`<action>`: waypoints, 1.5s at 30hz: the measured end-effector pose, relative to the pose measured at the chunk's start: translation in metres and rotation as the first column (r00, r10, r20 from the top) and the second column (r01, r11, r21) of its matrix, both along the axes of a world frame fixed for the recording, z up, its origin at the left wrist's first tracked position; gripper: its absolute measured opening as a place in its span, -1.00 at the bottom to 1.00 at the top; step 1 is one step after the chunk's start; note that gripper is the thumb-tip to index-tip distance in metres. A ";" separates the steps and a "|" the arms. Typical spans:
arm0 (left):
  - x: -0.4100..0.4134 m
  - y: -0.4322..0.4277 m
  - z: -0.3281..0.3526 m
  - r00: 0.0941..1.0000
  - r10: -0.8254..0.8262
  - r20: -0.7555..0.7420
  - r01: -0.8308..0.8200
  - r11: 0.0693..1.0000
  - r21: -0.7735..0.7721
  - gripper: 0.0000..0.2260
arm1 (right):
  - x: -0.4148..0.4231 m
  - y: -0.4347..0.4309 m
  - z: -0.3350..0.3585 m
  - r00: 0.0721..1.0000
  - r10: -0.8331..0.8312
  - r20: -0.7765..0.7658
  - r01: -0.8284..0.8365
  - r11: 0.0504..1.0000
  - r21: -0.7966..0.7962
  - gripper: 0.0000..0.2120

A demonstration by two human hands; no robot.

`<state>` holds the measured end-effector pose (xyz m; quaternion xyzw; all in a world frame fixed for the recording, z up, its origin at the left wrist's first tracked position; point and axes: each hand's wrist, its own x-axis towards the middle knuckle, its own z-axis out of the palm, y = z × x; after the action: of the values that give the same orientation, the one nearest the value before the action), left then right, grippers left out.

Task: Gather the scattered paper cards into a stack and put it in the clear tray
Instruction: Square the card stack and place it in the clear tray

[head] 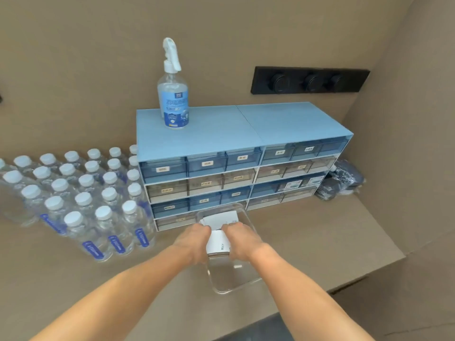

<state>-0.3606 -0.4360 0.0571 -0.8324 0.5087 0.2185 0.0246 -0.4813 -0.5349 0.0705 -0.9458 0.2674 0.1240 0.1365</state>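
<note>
Both hands, left and right, pinch the stack over the tray; placing is under way, next lower it flat and release

Glossy clear plastic tray, matt white paper cards, matt brown counter, translucent plastic drawers

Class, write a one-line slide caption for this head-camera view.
Both hands, left hand and right hand, hold a stack of paper cards over the clear tray.
</note>
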 end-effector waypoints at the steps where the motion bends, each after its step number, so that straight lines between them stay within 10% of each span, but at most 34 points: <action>1: -0.010 -0.009 0.001 1.000 0.010 0.007 -0.010 1.000 0.003 -0.54 | -0.008 -0.011 0.001 1.000 0.008 -0.001 -0.008 1.000 0.005 -0.62; 45: -0.037 -0.057 -0.083 0.935 0.079 0.346 -0.150 0.972 0.184 -0.65 | 0.013 -0.065 -0.092 0.970 0.187 -0.154 -0.181 0.982 0.052 -0.47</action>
<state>-0.3972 -0.4927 -0.0261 -0.8786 0.4220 0.1262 0.1846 -0.4684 -0.5995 -0.0212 -0.9509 0.1861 0.2158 0.1206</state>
